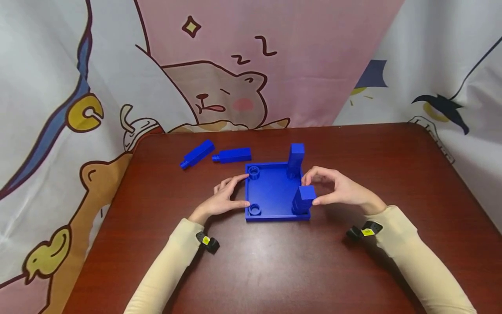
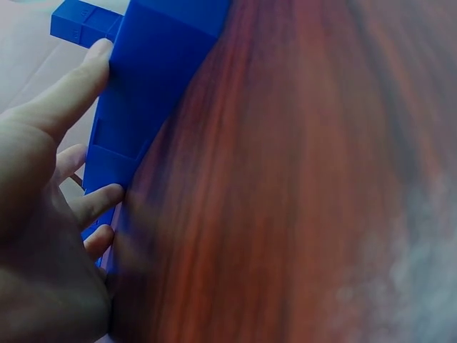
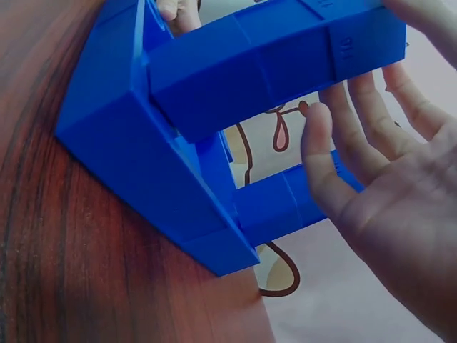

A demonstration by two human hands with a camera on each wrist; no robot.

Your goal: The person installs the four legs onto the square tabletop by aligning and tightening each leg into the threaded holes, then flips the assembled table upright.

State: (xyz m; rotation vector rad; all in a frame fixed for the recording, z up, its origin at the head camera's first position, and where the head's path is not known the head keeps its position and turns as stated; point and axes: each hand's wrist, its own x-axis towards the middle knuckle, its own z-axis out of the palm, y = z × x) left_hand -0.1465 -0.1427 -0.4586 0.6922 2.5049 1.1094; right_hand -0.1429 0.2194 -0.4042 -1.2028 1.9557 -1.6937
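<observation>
A square blue tray (image 1: 274,192) with a raised rim lies on the table, with round sockets in its two left corners. Upright blue posts stand at its right corners: the front post (image 1: 304,200) and the back post (image 1: 296,159). With the thumb on its near side and fingers on its far side, my right hand (image 1: 343,189) holds the front post near its top. My left hand (image 1: 219,201) rests against the tray's left wall, thumb and index finger spread apart. In the left wrist view, its fingertips (image 2: 108,194) touch the wall from outside.
Two loose blue posts with narrow, stepped ends lie behind the tray: the left one (image 1: 198,154) slants and the other post (image 1: 234,155) lies nearly level. Beneath everything is a brown wooden table (image 1: 255,270). A cartoon-printed cloth (image 1: 306,56) hangs at its back edge.
</observation>
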